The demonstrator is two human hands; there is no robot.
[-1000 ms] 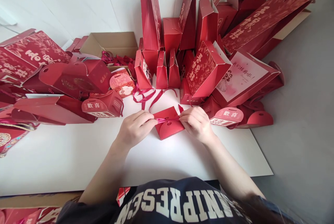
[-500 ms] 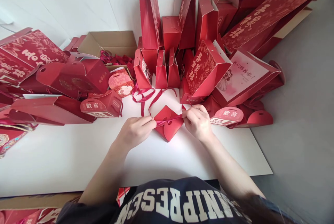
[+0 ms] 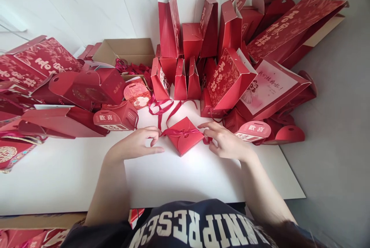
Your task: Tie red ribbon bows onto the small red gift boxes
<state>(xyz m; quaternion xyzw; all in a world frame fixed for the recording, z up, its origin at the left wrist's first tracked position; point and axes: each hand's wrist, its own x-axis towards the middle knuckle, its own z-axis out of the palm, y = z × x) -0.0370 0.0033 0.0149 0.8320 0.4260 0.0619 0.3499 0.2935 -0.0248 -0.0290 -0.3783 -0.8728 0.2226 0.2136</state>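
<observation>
A small red gift box [image 3: 185, 148] lies on the white table with one corner toward me. A dark pink ribbon [image 3: 176, 132] crosses its top, crossed or knotted near the middle. At the box's left corner is my left hand [image 3: 137, 143], thumb and fingers spread, fingertips close to the ribbon's left end. My right hand [image 3: 222, 140] hovers by the right corner with its fingers parted, near the ribbon's right end. Both hands look free of any grip. Loose ribbon strands [image 3: 160, 110] trail on the table behind the box.
Red gift bags [image 3: 231, 80] and boxes stand stacked at the back and right. More red boxes [image 3: 100, 86] are piled on the left. A brown cardboard box [image 3: 124, 49] holds dark pink ribbons. The white table [image 3: 173, 186] ends at its front edge before me.
My hands have let go of the ribbon ends, and the fingers have spread apart. The left hand has drawn back to the left. The box has turned slightly.
</observation>
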